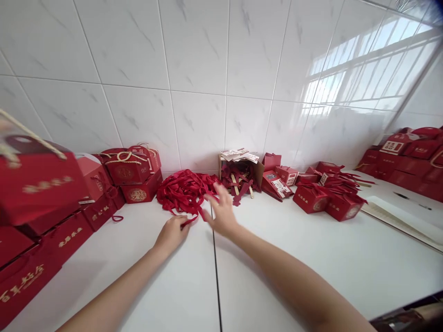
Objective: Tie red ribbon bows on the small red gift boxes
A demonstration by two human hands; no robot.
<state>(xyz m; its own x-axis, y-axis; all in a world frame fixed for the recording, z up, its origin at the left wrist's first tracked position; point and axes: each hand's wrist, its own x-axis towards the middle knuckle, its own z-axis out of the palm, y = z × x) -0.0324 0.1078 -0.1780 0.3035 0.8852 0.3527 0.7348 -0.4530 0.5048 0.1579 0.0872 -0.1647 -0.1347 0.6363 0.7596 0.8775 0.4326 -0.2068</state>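
Observation:
A tangled heap of red ribbon (pixel 183 190) lies on the white table against the tiled wall. My left hand (pixel 174 232) is closed on a strand of red ribbon in front of the heap. That strand runs up toward the pile. My right hand (pixel 220 211) is at the heap's right edge, its fingers spread and slightly blurred, beside the ribbon. Just behind it stands an open cardboard box (pixel 258 171) holding dark red strips, with printed cards (pixel 238 155) on top.
Red gift boxes are stacked at the left (pixel 72 233) and far right (pixel 398 168). Several small red boxes (pixel 311 197) stand right of centre, near an open notebook (pixel 403 221) and a pen (pixel 411 200). At the upper left a blurred red box (pixel 38 184) with a rope handle is close to the camera.

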